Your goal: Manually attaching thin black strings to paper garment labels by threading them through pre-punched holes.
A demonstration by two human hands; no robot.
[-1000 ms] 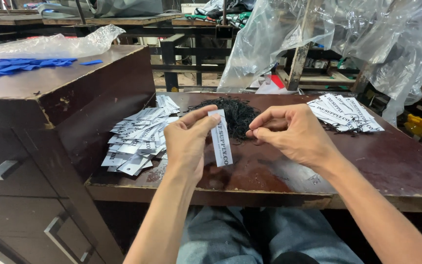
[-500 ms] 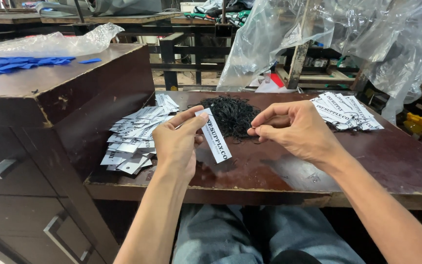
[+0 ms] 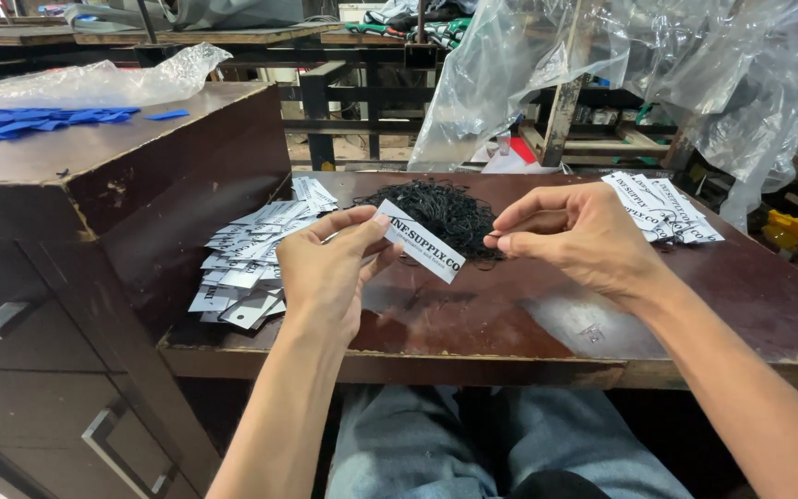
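My left hand [image 3: 330, 273] pinches one end of a narrow white printed paper tag [image 3: 427, 245], held slanted above the dark wooden table [image 3: 510, 323]. My right hand [image 3: 584, 236] hovers just right of the tag with thumb and forefinger pressed together, seemingly on a thin black string that is hard to make out. Behind the tag lies a tangled heap of black strings [image 3: 441, 212]. A spread pile of white tags [image 3: 251, 254] lies left of my left hand. A second batch of tags [image 3: 662, 208] lies beyond my right hand.
A tall brown cabinet [image 3: 76, 194] with drawers stands at the left, with blue pieces [image 3: 34, 120] and a clear plastic bag [image 3: 94, 83] on top. Clear plastic sheeting [image 3: 621, 65] hangs behind the table. Wooden frames and shelves fill the background.
Both hands rose slightly and drew apart a little. The tag turned from nearly upright to slanting down to the right.
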